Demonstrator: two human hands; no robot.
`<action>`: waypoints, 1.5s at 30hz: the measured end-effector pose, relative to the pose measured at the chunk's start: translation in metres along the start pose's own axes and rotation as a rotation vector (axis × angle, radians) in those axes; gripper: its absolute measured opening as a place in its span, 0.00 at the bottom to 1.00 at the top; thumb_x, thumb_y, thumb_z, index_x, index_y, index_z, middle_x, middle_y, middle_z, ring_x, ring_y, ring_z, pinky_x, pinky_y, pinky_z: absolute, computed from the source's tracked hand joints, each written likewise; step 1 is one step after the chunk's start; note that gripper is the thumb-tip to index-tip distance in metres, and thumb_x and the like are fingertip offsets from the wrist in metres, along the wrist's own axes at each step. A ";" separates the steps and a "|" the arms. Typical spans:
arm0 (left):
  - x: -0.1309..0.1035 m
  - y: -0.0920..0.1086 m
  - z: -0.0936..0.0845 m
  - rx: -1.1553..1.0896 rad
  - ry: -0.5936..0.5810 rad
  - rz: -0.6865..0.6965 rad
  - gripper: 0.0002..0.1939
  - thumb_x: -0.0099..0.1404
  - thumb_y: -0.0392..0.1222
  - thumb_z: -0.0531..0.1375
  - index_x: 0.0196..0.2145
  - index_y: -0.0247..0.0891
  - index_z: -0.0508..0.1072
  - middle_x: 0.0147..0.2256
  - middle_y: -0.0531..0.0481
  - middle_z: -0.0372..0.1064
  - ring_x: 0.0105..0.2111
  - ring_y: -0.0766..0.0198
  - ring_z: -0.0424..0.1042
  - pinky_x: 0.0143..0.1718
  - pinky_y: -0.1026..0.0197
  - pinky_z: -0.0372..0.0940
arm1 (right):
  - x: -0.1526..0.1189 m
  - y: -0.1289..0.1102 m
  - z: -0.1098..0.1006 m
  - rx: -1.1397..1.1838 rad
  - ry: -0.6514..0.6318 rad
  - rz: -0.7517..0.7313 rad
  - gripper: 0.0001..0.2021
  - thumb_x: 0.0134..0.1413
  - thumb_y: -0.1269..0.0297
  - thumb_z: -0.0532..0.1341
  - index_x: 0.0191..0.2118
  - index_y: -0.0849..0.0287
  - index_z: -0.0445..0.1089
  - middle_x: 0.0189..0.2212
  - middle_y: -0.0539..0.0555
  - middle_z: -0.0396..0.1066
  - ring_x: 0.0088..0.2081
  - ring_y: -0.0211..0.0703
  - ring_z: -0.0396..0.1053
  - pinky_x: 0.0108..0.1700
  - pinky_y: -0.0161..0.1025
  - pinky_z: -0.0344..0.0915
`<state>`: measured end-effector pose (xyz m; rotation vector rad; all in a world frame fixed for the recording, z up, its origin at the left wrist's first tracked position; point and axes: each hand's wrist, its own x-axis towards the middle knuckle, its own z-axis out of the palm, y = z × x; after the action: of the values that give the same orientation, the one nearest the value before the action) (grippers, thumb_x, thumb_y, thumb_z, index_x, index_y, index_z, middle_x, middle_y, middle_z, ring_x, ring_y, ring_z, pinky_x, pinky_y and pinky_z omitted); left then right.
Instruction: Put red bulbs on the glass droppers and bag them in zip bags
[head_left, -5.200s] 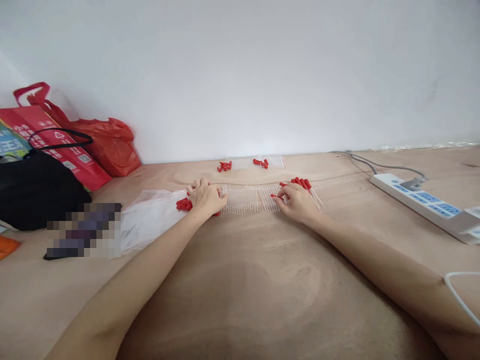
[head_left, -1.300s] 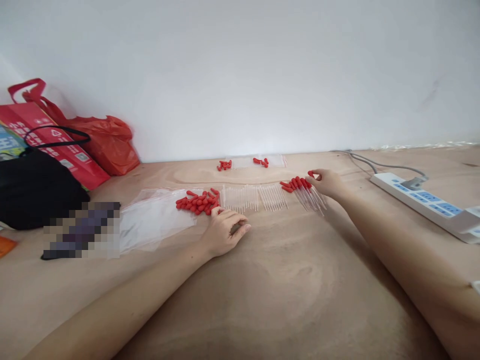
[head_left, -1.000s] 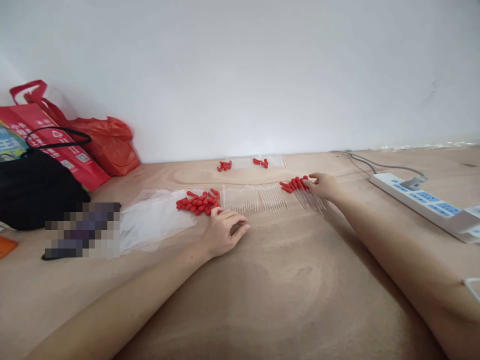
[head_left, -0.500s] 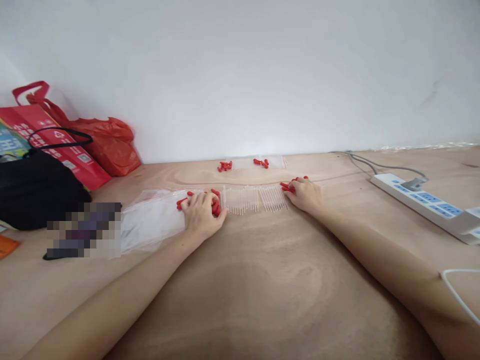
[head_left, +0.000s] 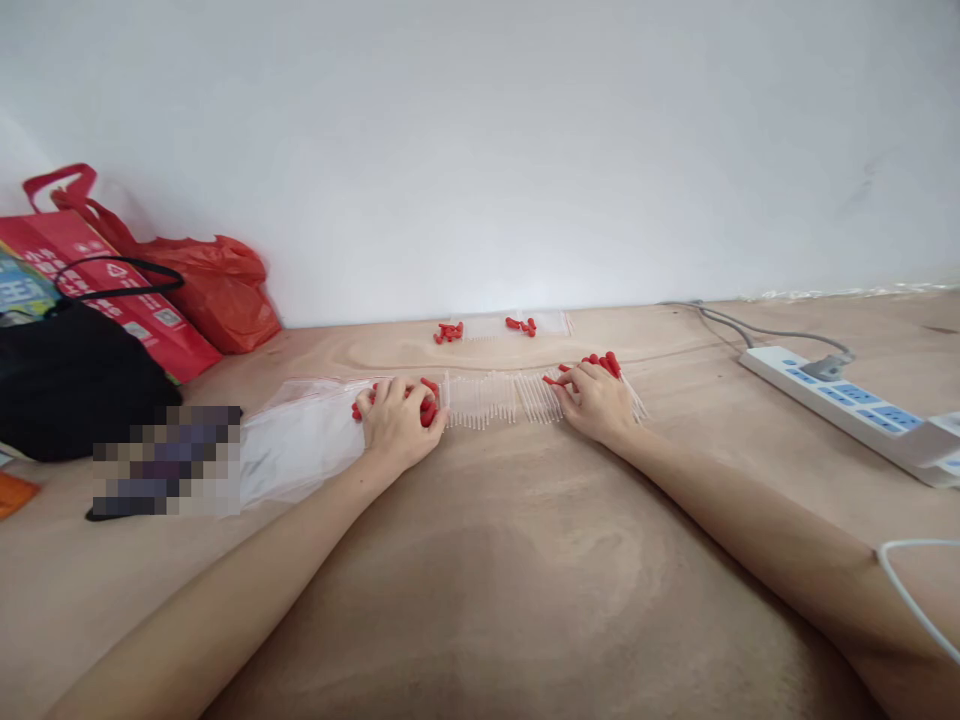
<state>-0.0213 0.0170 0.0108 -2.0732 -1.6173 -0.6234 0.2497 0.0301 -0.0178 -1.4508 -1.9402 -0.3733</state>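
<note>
A row of slim clear tubes with narrowed lower tips (head_left: 480, 400) lies side by side on the wooden tabletop between my hands. My left hand (head_left: 401, 425) rests over a cluster of red rubber bulbs (head_left: 428, 412) left of the row, fingers spread and bent, thumb apart. Its palm hides part of the cluster. At the right end of the tubes, my right hand (head_left: 600, 405) has thumb and fingertips closed on a red rubber bulb (head_left: 551, 380). More red bulbs (head_left: 611, 365) show beyond its knuckles, and clear tube tips (head_left: 639, 408) stick out beside its wrist.
Clear plastic bags (head_left: 300, 445) lie left of my left hand. Farther back, a small zip bag (head_left: 487, 325) has red bulbs at it. A white power strip (head_left: 840, 400) with a grey plug stands right. Red bags (head_left: 217, 290) and a black bag (head_left: 82, 380) stand left.
My right hand has shifted left over the tubes' right end. Red bulbs and tube tips beyond it are now more exposed. My left hand has barely moved.
</note>
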 end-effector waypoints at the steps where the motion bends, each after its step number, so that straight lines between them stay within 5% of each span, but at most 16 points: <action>1: 0.005 0.001 0.001 -0.003 -0.016 -0.008 0.10 0.54 0.49 0.56 0.27 0.40 0.69 0.37 0.44 0.65 0.40 0.51 0.60 0.40 0.48 0.48 | -0.002 -0.005 -0.001 0.023 -0.001 -0.032 0.10 0.54 0.62 0.52 0.30 0.59 0.67 0.28 0.55 0.68 0.34 0.44 0.64 0.32 0.38 0.56; 10: 0.059 0.010 0.024 0.012 -0.290 -0.197 0.16 0.50 0.52 0.56 0.21 0.36 0.72 0.36 0.36 0.64 0.42 0.41 0.57 0.41 0.43 0.48 | -0.014 -0.026 -0.008 0.138 -0.098 -0.245 0.06 0.53 0.65 0.53 0.33 0.58 0.66 0.32 0.55 0.67 0.35 0.43 0.61 0.32 0.37 0.57; 24: 0.074 0.020 0.025 0.026 -0.375 -0.205 0.11 0.52 0.44 0.57 0.22 0.32 0.70 0.35 0.34 0.66 0.42 0.39 0.59 0.39 0.44 0.51 | -0.014 -0.024 0.000 0.275 -0.061 -0.240 0.05 0.55 0.67 0.51 0.33 0.60 0.63 0.29 0.56 0.67 0.34 0.45 0.62 0.36 0.41 0.60; 30: 0.045 0.033 -0.007 -0.110 -0.324 0.001 0.10 0.62 0.42 0.49 0.29 0.37 0.67 0.37 0.43 0.67 0.42 0.51 0.62 0.40 0.51 0.53 | -0.015 -0.026 0.001 0.486 -0.080 -0.274 0.12 0.53 0.74 0.49 0.43 0.61 0.62 0.36 0.58 0.63 0.37 0.43 0.63 0.40 0.41 0.63; 35: -0.006 0.023 -0.010 -0.360 -0.060 0.414 0.09 0.65 0.38 0.46 0.30 0.36 0.63 0.26 0.53 0.70 0.24 0.66 0.66 0.48 0.50 0.47 | -0.018 -0.035 -0.003 0.582 -0.140 -0.285 0.12 0.52 0.75 0.50 0.41 0.59 0.64 0.35 0.57 0.61 0.38 0.41 0.63 0.40 0.41 0.64; 39: -0.024 0.018 -0.001 -0.418 0.054 0.478 0.08 0.66 0.37 0.48 0.34 0.37 0.65 0.29 0.53 0.73 0.25 0.67 0.69 0.48 0.54 0.47 | -0.022 -0.045 -0.008 0.639 -0.181 -0.297 0.11 0.52 0.75 0.50 0.41 0.59 0.63 0.36 0.57 0.61 0.38 0.41 0.63 0.41 0.40 0.64; 45: -0.023 0.022 0.002 -0.433 0.055 0.493 0.07 0.65 0.37 0.50 0.36 0.38 0.68 0.31 0.52 0.74 0.29 0.66 0.70 0.44 0.55 0.49 | -0.024 -0.050 -0.010 0.675 -0.228 -0.288 0.11 0.51 0.76 0.50 0.40 0.59 0.62 0.36 0.57 0.62 0.39 0.41 0.62 0.39 0.39 0.64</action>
<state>-0.0050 -0.0048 -0.0056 -2.6056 -0.9306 -0.8915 0.2106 -0.0099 -0.0182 -0.8018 -2.1654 0.3214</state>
